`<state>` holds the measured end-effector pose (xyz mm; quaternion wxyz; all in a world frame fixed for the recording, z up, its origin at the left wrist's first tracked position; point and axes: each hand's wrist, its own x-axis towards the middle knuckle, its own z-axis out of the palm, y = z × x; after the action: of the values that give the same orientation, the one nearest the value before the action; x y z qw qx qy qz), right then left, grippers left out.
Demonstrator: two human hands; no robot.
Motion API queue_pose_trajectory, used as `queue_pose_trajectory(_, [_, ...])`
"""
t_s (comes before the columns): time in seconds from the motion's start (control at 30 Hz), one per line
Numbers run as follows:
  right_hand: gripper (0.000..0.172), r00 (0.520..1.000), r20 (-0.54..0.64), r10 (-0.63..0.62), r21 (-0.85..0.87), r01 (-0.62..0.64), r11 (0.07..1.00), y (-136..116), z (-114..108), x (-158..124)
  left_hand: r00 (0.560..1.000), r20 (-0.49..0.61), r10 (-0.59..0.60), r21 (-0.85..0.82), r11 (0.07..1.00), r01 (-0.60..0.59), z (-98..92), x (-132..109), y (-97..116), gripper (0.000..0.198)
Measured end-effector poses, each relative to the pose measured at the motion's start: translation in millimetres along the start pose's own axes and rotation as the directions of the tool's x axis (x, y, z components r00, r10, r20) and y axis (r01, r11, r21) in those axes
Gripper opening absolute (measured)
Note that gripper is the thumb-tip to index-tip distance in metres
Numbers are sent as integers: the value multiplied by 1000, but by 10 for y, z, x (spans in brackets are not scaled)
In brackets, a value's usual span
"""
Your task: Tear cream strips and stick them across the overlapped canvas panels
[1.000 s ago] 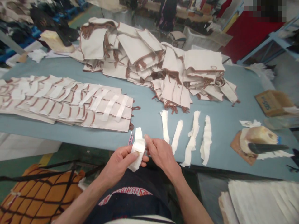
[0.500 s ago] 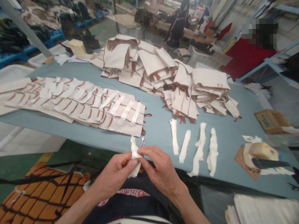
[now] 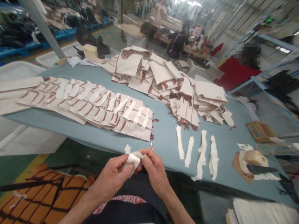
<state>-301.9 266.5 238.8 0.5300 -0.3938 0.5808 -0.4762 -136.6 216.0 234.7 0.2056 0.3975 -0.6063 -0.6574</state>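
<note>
Between both hands, close to the table's near edge, is a crumpled white fabric strip [image 3: 133,159]. My left hand [image 3: 118,169] is closed round its folded body, thumb on top. The fingertips of my right hand [image 3: 153,166] pinch an end of the same strip on the right. Just beyond my right hand a small pointed metal tool [image 3: 152,145] lies on the table. To the right, several ragged white strips [image 3: 179,143] lie spread out. At the left, cream fabric pieces with brown edging [image 3: 137,129] overlap in a row, with smooth white strips [image 3: 136,118] across them.
A heap of cream bags with brown trim [image 3: 161,73] covers the table's far middle. On the right stand a cardboard box [image 3: 260,132] and a tape-like roll with a dark handle [image 3: 254,160]. An orange padded bundle [image 3: 44,196] is at lower left; people work in the background.
My hands have wrapped the white strip more tightly, and my right fingers have drawn one end out to the right. The camera view has tilted up and shifted slightly.
</note>
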Motion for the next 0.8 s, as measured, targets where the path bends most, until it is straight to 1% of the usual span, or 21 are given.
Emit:
queue_pose_trajectory(0.03, [39, 1000, 7, 9, -15, -9, 1000, 1, 47, -6, 1000, -9, 9, -1, 1000, -9, -30, -8, -9, 34])
queue_pose_trajectory(0.1, [37, 999, -16, 31, -61, -32, 998, 6, 120, -8, 1000, -12, 18, -4, 1000, -18, -71, -18, -17, 35])
queue_pose_trajectory(0.17, [33, 998, -35, 52, -51, -54, 997, 17, 158, 6, 1000, -3, 30, -4, 1000, -30, -89, -23, -23, 34])
queue_pose_trajectory(0.27, [38, 997, -22, 73, 22, -73, 997, 46, 153, 48, 999, -13, 51, 18, 999, -51, -74, -24, -52, 33])
queue_pose_trajectory(0.33, [39, 998, -11, 54, 7, -54, 999, 70, 122, 79, 997, -38, 64, -3, 998, -64, -39, -17, -88, 34])
queue_pose_trajectory(0.47, [31, 999, -37, -31, -175, 25, 984, 122, 34, 129, 996, -87, 34, -137, 989, -46, 98, 42, -166, 48])
queue_pose_trajectory(0.53, [31, 998, -37, -44, -247, 33, 968, 142, -20, 144, 993, -119, 4, -177, 984, -26, 189, 91, -183, 54])
queue_pose_trajectory(0.6, [33, 999, -29, -18, -244, 11, 970, 154, -83, 148, 993, -121, -19, -215, 977, -7, 285, 136, -170, 57])
queue_pose_trajectory(0.67, [36, 1000, -11, 18, -201, -20, 979, 153, -161, 147, 994, -99, -38, -248, 969, 12, 377, 163, -127, 60])
queue_pose_trajectory(0.73, [36, 1000, -4, 23, -171, -23, 985, 134, -269, 161, 994, -103, -46, -226, 974, 21, 454, 169, -69, 60])
queue_pose_trajectory(0.8, [38, 999, -34, -4, -153, -1, 988, 92, -429, 224, 993, -97, -65, -156, 987, 49, 508, 165, -13, 59])
